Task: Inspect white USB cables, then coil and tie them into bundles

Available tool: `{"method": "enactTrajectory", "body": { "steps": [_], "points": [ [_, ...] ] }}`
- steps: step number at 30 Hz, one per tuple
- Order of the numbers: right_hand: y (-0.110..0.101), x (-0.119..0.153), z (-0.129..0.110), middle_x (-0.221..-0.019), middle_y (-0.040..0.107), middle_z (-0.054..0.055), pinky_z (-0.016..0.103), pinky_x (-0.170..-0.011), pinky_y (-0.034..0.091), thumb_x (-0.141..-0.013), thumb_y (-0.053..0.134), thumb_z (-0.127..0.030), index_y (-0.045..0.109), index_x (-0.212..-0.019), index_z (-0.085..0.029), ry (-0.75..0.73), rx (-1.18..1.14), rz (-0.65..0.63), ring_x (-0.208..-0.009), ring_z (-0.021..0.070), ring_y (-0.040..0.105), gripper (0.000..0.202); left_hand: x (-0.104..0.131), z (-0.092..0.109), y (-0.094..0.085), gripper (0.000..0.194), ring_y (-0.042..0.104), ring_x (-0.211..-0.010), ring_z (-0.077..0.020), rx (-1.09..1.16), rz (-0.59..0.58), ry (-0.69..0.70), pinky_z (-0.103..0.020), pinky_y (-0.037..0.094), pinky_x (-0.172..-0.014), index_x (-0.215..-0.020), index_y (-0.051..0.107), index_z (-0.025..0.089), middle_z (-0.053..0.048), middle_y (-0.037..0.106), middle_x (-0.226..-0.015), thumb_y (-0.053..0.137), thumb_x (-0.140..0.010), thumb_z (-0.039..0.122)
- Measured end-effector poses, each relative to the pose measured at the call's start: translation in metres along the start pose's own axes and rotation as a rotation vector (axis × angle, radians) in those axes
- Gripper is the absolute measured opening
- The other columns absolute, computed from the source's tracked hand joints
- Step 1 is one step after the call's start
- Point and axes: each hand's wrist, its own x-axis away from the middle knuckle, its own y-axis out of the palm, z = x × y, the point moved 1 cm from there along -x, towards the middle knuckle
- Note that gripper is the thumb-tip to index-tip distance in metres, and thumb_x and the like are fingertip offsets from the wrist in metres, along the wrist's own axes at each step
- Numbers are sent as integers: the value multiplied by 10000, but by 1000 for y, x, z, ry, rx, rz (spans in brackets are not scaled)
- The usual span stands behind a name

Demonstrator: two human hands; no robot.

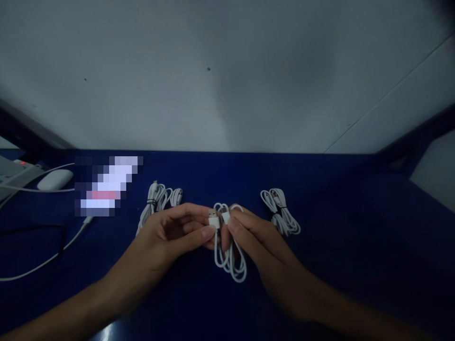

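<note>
A white USB cable (239, 274), looped into a loose coil, is held between my two hands above the blue table. My left hand (170, 237) pinches the cable by its USB plug (213, 220), whose metal end points away from me. With thumb and fingers closed, my right hand (263, 241) grips the other plug (226, 215) and part of the loops. Behind my left hand lie tied white cables (152, 201), partly covered by it. Beyond my right hand rests a bundle of white cable (280, 210) with a black tie round it.
A blue table (355, 246) spreads below a pale wall (213, 94). To the left are a blurred-out bright phone-like device (110, 184) with a white cable (76, 239) plugged in, a white mouse (56, 180), a dark cord (35, 228) and a power strip (21, 175) with a red light.
</note>
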Motion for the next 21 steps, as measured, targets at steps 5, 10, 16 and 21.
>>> {"method": "enactTrajectory", "body": {
  "steps": [5,10,16,21],
  "points": [
    [1,0,1,-924,605,-17,341,-803,446,-1225,405,-331,631,-876,-246,-5,6,0,-873,161,561,424,0,0,1,232,795,-994,-165,18,-14,-4,-252,618,-947,-1288,835,261,-40,852,-1063,797,-1059,258],
    [1,1,3,-912,592,-22,337,-801,442,-1225,409,-314,634,-870,-245,5,20,9,-860,156,556,426,-1,0,1,235,803,-991,-168,31,-12,0,-241,617,-933,-1281,840,251,-45,860,-1050,795,-1052,220],
    [1,1,2,-891,590,-24,339,-847,444,-1222,422,-311,633,-859,-249,-13,40,19,-889,164,558,424,-3,0,1,253,822,-1016,-201,23,-8,-16,-262,625,-940,-1284,844,235,-73,877,-1105,822,-1033,261],
    [0,0,1,-897,591,-19,343,-843,445,-1219,420,-297,632,-860,-247,-21,43,21,-890,168,559,420,-1,-3,-2,271,829,-1042,-213,17,-14,-32,-281,619,-965,-1313,832,235,-79,879,-1143,792,-1046,231]
  ]
}}
